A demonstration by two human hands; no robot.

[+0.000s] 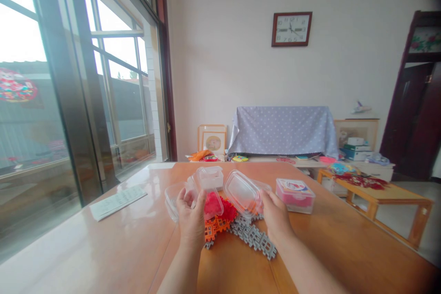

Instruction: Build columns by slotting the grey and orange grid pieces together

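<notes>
My left hand is closed on a clear plastic lid, which tilts up between thumb and fingers. My right hand grips a clear, shallow plastic box or lid by its right edge; which of the two I cannot tell. Another clear container shows behind the left hand, partly hidden by it. Between and below the hands lie interlocking plastic pieces on the table: orange ones, red ones and a grey chain. Pink-red material shows through the left lid.
A lidded clear box with pink contents stands to the right on the wooden table. Behind the hands is a whitish clear box. Printed paper lies at left. A low wooden bench stands beyond the right edge.
</notes>
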